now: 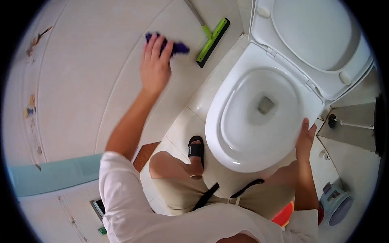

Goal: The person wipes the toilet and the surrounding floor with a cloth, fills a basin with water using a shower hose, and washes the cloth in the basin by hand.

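Note:
A crumpled dark purple cloth [178,47] is under the fingers of my left hand [156,69], which presses it against the pale tiled wall [81,73]. My right hand [304,139] grips the outer side of the white toilet bowl [243,158], with its thumb near the rim. Part of those fingers is hidden by the bowl's edge. The toilet's seat and lid [316,32] are raised, and some water [266,104] shows at the bottom of the bowl.
A green and black floor squeegee [212,42] leans near the wall beyond my left hand. On the right stand a plunger-like tool [333,121] and a grey bin [337,204]. Something red and orange [283,214] lies beside my leg. A black slipper [196,150] is on my foot.

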`<act>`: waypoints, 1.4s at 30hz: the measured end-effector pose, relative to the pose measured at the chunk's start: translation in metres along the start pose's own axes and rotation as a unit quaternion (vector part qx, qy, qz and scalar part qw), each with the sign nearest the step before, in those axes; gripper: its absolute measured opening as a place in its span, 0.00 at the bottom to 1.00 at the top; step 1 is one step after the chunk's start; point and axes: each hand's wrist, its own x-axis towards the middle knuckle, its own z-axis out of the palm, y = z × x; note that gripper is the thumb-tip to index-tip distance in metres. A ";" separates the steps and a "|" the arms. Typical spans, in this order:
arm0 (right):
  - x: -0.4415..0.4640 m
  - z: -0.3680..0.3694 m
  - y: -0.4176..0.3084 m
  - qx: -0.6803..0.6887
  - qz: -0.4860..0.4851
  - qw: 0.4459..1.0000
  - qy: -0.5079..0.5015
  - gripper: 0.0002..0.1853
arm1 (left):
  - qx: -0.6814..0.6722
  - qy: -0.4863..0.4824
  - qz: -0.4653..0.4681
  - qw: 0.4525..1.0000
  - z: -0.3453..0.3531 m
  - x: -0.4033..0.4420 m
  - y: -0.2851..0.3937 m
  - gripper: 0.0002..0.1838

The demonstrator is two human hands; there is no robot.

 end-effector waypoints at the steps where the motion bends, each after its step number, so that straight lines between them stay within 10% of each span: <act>1: -0.001 -0.002 -0.003 -0.016 -0.011 1.000 -0.005 0.29 | 0.056 -0.024 0.039 0.997 0.023 0.016 -0.017 0.25; 7: -0.007 -0.002 -0.013 -0.075 -0.021 0.997 0.009 0.30 | 0.245 -0.224 0.195 0.923 0.140 0.024 -0.019 0.26; 29: -0.032 0.009 -0.024 -0.037 0.030 0.997 0.062 0.34 | 0.213 -0.188 0.222 0.933 0.255 -0.061 0.016 0.27; 42: -0.024 0.003 -0.018 -0.072 0.047 0.993 0.085 0.40 | 0.090 -0.335 0.222 0.911 0.333 -0.105 0.041 0.24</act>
